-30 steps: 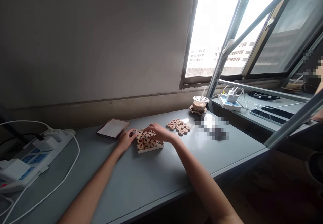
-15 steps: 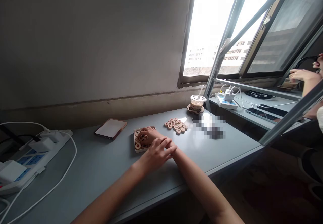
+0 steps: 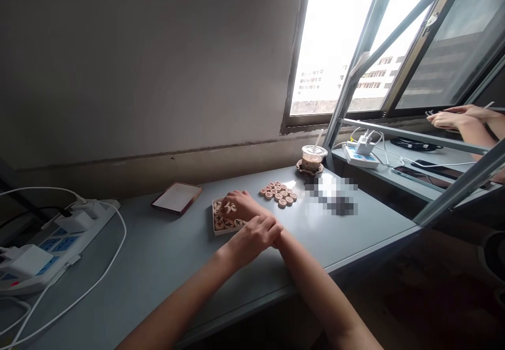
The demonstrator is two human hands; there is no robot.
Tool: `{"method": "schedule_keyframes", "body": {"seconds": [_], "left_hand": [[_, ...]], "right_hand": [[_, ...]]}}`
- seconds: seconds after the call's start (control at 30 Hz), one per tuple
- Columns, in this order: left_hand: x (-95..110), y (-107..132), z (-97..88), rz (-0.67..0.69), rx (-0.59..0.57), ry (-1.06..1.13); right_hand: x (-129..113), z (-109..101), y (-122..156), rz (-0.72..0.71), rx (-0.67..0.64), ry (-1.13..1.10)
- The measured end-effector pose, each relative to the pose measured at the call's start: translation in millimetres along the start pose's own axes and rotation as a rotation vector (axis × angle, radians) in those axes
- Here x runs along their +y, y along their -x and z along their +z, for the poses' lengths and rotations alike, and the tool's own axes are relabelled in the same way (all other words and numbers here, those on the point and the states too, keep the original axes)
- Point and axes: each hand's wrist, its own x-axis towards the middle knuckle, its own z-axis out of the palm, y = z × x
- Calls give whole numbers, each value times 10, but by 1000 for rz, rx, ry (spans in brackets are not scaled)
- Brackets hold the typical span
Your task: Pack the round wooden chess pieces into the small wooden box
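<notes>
My right hand [image 3: 241, 204] reaches over a shallow box [image 3: 224, 232] of round wooden Chinese chess pieces [image 3: 229, 223]. Its bent fingers come down onto the pieces; whether one is pinched between the fingertips is hidden. Across that arm lies my left hand [image 3: 258, 236], its fingers wrapped round my right wrist. To the right of the box, a flat group of loose Chinese chess pieces [image 3: 278, 192] rests on the grey desk [image 3: 173, 266]. The box lid [image 3: 177, 198], with its pale inner side up, lies to the left of the box.
A plastic drink cup with a straw [image 3: 313, 156] stands at the back right, near the metal frame [image 3: 351, 79]. A power strip [image 3: 55, 250] with cables is at the left. Beyond the frame, another person's hands [image 3: 460, 117] are above a second desk with phones [image 3: 420, 177].
My left hand's fingers have closed round my right wrist. The right hand has shifted slightly within the box. The view has moved a little, and the other person's hands are now together.
</notes>
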Motion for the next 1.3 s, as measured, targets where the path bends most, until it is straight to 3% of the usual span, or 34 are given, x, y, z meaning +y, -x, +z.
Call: {"method": "schedule_keyframes", "body": {"seconds": [0.1, 0.2, 0.33, 0.43, 0.53, 0.63, 0.73, 0.87, 0.93, 1.0, 1.07, 1.13, 1.3], "left_hand": [[76, -142, -44, -98, 43, -8], [338, -362, -178, -127, -29, 12], [740, -586, -293, 24, -152, 32], [826, -649, -254, 76, -160, 56], [729, -669, -149, -48, -130, -45], [688, -642, -60, -219, -83, -97], [852, -546, -77, -287, -118, -62], [1076, -392, -273, -238, -231, 121], [1019, -345, -364, -254, -252, 180], [860, -320, -399, -371, -269, 128], [704, -305, -379, -519, -268, 33], [665, -287, -330, -563, -268, 17], [1112, -244, -247, -351, -211, 147]], "right_hand": [[285, -177, 26, -23, -3, 19], [601, -296, 86, 159, -91, 177], [863, -352, 172, 330, -151, 276], [909, -384, 206, 338, -141, 260], [818, -393, 201, 265, -140, 203], [606, -323, 142, 98, -80, 83], [356, -167, 42, -126, -90, -67], [125, 71, -87, -309, -271, -175], [73, 157, -123, -324, -286, -218], [46, 208, -133, -327, -271, -260], [25, 227, -121, -326, -251, -302], [0, 226, -96, -314, -233, -346], [-33, 223, -62, -242, -231, -434]]}}
